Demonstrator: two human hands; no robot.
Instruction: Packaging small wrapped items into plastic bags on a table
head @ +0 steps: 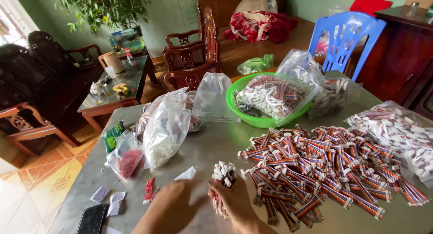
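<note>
The right hand (pixel 234 200) is closed around an upright bundle of ribbon cables (pixel 222 182), white connector ends uppermost, near the front edge of the grey desk (pixel 216 143). The left hand (pixel 173 209) is just beside the bundle, fingers partly curled; motion blur makes it unclear whether it touches the cables. Judged from the layout, bundling is at an early stage: one bundle is in hand, while a large loose pile of cables (pixel 324 166) lies to the right. More cables sit bagged in the green basket (pixel 252 119) and in clear bags (pixel 397 134). Red ties (pixel 149 189) lie near the left hand.
</note>
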